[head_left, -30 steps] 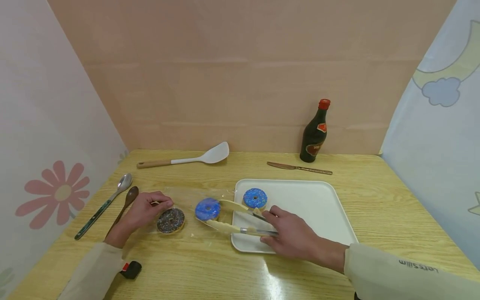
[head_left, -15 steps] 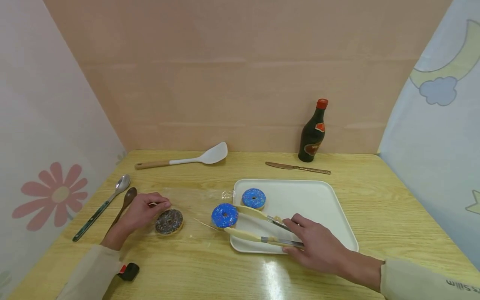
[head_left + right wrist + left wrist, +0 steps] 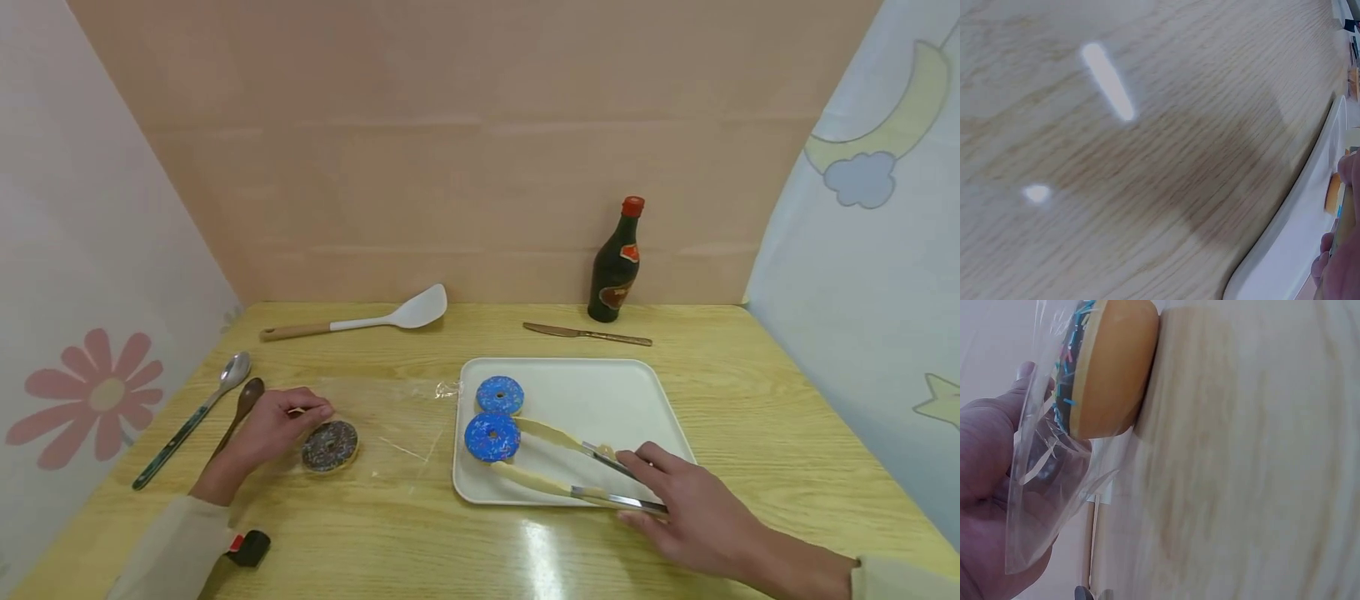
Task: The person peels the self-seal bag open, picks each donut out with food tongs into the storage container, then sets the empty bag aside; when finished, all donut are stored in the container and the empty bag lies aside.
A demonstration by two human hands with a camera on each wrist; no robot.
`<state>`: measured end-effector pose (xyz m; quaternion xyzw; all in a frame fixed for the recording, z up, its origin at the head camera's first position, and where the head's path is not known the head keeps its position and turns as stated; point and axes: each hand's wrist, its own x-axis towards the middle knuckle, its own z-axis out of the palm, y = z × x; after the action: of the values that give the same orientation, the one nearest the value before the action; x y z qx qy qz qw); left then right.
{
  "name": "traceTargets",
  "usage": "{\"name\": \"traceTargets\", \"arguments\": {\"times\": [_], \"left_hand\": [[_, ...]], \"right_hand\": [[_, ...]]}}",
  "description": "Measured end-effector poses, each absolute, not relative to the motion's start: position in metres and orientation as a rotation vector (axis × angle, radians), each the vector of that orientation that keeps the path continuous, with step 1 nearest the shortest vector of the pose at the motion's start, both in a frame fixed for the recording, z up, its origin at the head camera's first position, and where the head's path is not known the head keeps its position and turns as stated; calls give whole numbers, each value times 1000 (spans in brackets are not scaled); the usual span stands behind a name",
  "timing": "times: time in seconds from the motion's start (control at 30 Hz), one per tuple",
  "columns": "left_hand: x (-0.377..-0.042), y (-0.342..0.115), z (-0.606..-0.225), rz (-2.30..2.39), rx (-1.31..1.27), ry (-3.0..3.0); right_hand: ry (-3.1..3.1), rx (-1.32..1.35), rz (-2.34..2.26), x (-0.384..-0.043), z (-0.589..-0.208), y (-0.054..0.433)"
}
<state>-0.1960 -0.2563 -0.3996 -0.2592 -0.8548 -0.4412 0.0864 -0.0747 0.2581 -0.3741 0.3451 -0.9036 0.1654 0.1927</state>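
My left hand (image 3: pixel 273 429) pinches the edge of a clear plastic bag (image 3: pixel 397 417) lying on the table. A chocolate doughnut with colored sprinkles (image 3: pixel 330 446) is beside its fingertips, under the film; the left wrist view shows the bag (image 3: pixel 1041 469) across the palm and the doughnut (image 3: pixel 1113 375) standing close. With my right hand (image 3: pixel 693 508) I grip cream-tipped metal tongs (image 3: pixel 585 471). Their tips lie at the right and lower edges of a blue sprinkled doughnut (image 3: pixel 492 437) at the tray's left side. A second blue doughnut (image 3: pixel 500 395) sits just behind it.
The white tray (image 3: pixel 600 408) stands right of center. Behind it are a copper-colored knife (image 3: pixel 587 334) and a dark red-capped bottle (image 3: pixel 615 267). A white spatula (image 3: pixel 375 319) lies at the back left; a metal spoon (image 3: pixel 191 425) and a wooden spoon (image 3: pixel 246 400) lie at the left.
My right hand has moved right with the tongs, drawing the blue doughnut out of the bag and onto the tray. My left hand has stayed at the bag's edge.
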Motion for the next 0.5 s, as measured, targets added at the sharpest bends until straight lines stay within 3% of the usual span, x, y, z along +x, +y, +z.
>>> {"name": "traceTargets", "arguments": {"times": [0.5], "left_hand": [[-196, -258, -400, -1373, -752, -2574]], "right_hand": [[-2542, 825, 415, -65, -373, 298]]}}
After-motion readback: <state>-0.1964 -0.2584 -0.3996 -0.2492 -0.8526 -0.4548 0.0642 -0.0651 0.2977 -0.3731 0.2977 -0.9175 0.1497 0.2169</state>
